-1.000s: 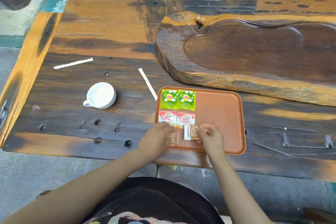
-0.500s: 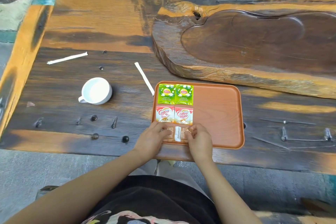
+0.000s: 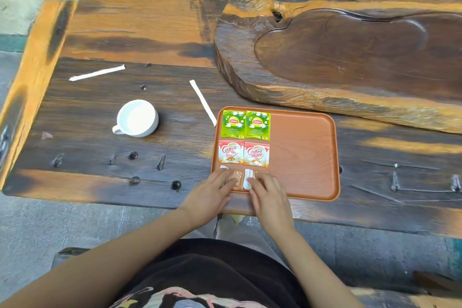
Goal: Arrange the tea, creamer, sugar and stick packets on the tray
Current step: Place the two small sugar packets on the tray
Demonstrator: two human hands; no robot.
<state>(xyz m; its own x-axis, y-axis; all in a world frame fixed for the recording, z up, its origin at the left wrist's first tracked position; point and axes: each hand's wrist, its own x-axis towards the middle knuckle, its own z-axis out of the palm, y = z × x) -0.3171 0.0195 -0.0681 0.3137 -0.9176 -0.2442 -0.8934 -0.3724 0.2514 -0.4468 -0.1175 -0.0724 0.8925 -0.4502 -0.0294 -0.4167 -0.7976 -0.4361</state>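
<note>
Far left on the tabletop, one stick packet [image 3: 97,73] lies nearly level toward the left edge, well apart from everything else. The white cup [image 3: 137,118] sits right of it, empty as far as can be seen. A second stick packet [image 3: 203,103] runs diagonally, its lower end just beside the far-left corner of the tray [image 3: 305,157].

On the tray's left side, two tea packets [image 3: 245,124] sit side by side at the far edge, two creamer packets [image 3: 243,153] directly below them. At the near edge your left hand [image 3: 212,197] presses flat, fingers spread, on one sugar packet [image 3: 235,179]; your right hand [image 3: 268,195] does the same on the other sugar packet [image 3: 248,182], neither grip pinching anything.

The sticks are what is left, by the look of it. Both lie left and beyond your hands, so your left hand is nearer; the diagonal one points its long axis toward the tray. The cup stands between the two sticks, the likeliest thing to brush. The carved wooden slab [image 3: 350,57] fills the far right.
</note>
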